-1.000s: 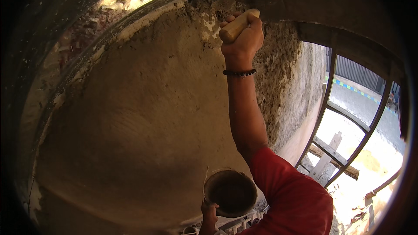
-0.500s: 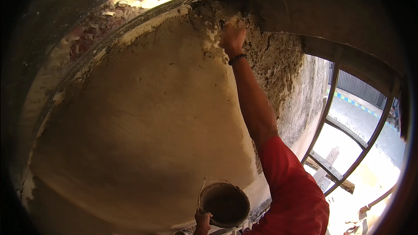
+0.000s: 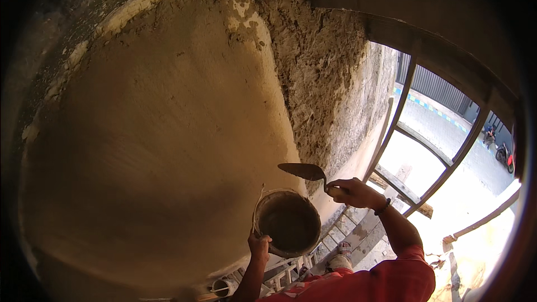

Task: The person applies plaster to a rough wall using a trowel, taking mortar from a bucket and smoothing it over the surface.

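My left hand [image 3: 259,246] grips the rim of a round bucket [image 3: 318,218] at its left side. Wet grey-brown mortar [image 3: 288,222] lies inside it. My right hand [image 3: 356,193] is closed around the handle of a pointing trowel [image 3: 305,170], whose dark blade points left just above the bucket's far rim, apart from it. In front of me stands a wall with a broad smooth plastered face [image 3: 168,112]. Along its right side runs a rough strip [image 3: 313,61] of uneven mortar, with pale bare patches [image 3: 241,6] near its top.
A metal frame [image 3: 411,86] of crossing bars stands on the right, with a paved street [image 3: 436,114] and a motorcycle [image 3: 505,156] beyond. Below me are a wooden plank [image 3: 363,235], ladder-like rungs [image 3: 335,229] and a small white pail [image 3: 224,287]. A dark panel [image 3: 425,0] overhangs at the top right.
My right hand has come down from the top of the wall to beside the bucket, bringing the trowel into clear view. The bucket, in my left hand, appears higher in the picture as the view tilted down.
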The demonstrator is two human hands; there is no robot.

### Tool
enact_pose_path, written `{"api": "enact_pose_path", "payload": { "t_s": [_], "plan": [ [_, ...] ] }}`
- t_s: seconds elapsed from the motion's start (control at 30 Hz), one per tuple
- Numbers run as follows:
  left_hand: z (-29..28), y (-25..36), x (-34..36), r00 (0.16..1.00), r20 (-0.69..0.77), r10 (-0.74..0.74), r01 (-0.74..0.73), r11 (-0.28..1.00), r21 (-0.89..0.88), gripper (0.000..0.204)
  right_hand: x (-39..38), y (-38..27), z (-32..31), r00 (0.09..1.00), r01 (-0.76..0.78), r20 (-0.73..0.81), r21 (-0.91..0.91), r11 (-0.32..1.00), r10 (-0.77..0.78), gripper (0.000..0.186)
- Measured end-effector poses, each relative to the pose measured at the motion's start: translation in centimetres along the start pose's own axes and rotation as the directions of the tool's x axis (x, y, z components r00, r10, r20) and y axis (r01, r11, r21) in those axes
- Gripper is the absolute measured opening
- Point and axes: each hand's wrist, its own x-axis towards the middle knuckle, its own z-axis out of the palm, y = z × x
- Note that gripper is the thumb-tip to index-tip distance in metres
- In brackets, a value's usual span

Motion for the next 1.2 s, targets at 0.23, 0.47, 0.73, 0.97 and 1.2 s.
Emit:
{"api": "enact_pose_path", "payload": {
  "t_s": [0.23,0.47,0.73,0.97,1.2],
  "plan": [
    [7.8,4.0,2.0,0.914,0.253,0.316,-0.338,0.94,0.046,0.075,1.9,4.8,3.8,0.998,0.045,-0.002,-0.662,0.748,-0.061,0.017],
    [12.1,9.2,-0.7,0.837,0.288,0.465,-0.482,0.876,-0.012,0.07,2.5,6.3,5.8,0.993,0.096,0.025,-0.761,0.641,-0.119,0.018],
    [13.7,7.1,1.0,0.817,0.369,0.443,-0.494,0.868,0.05,0.064,-1.1,5.9,0.3,0.967,0.126,0.255,-0.47,0.874,-0.002,0.032],
    [17.2,5.8,0.7,0.724,0.442,0.53,-0.641,0.754,0.146,0.069,-2.2,16.0,3.7,0.972,0.029,0.237,-0.064,0.997,-0.013,0.021],
    [19.4,4.3,-0.2,0.79,0.436,0.432,-0.554,0.807,0.204,0.06,-3.3,14.5,5.9,0.96,0.012,0.271,0.212,0.977,-0.07,0.025]
  ]
}}
